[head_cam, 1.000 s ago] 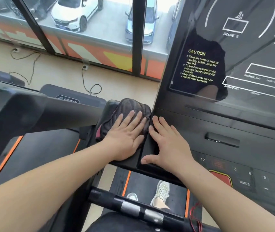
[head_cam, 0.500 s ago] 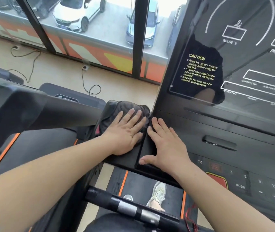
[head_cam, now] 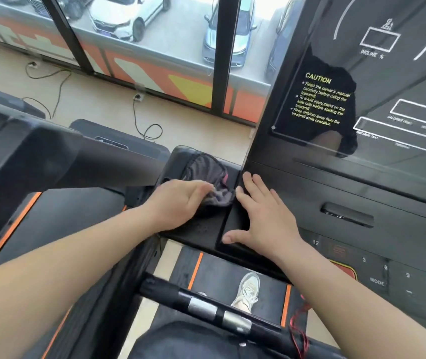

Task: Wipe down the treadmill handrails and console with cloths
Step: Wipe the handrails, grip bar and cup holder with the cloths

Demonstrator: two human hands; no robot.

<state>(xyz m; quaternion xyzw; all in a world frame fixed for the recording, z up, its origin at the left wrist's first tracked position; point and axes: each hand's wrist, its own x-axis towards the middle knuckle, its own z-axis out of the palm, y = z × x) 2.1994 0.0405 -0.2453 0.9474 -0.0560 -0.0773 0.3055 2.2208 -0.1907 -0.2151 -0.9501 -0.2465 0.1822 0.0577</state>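
Left hand [head_cam: 180, 203], flat before, now bunches the cloth [head_cam: 206, 169]; right hand [head_cam: 263, 216] lies open-palmed on the console [head_cam: 336, 182]; wiping looks under way.

The crumpled dark cloth [head_cam: 208, 169] lies on the black handrail end [head_cam: 193, 230], partly under the left hand [head_cam: 178, 203], left of the glossy black console [head_cam: 336, 185].

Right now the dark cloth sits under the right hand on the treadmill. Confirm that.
Wrong hand: the cloth sits under the left hand on the treadmill. The right hand lies flat and bare on the console beside it, as the head view shows.
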